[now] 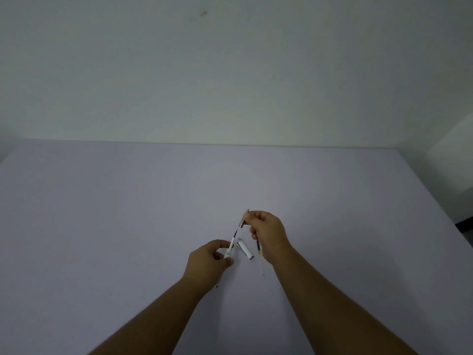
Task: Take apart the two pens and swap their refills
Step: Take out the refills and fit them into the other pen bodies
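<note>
We have our left hand (pixel 208 257) pinched shut around a white pen body (pixel 228 252), its refill (pixel 234 233) poking up past the grip with the dark tip leading. Our right hand (pixel 266 234) holds a small silver tip piece (pixel 244 218) between thumb and forefinger, just above that refill and nearly in line with it. The step looks like parting, or rejoining, this nose piece and the body; we cannot tell which. To do it well we should keep both pieces on one axis, move straight along the refill, and not bend its thin end.

Just below the right grip, between the two hands, a silver cap (pixel 245 248) lies on the bench (pixel 102 213). A loose refill (pixel 259 254) rests partly under the right wrist, and could roll if we brush it. Nothing blocks the hands.
</note>
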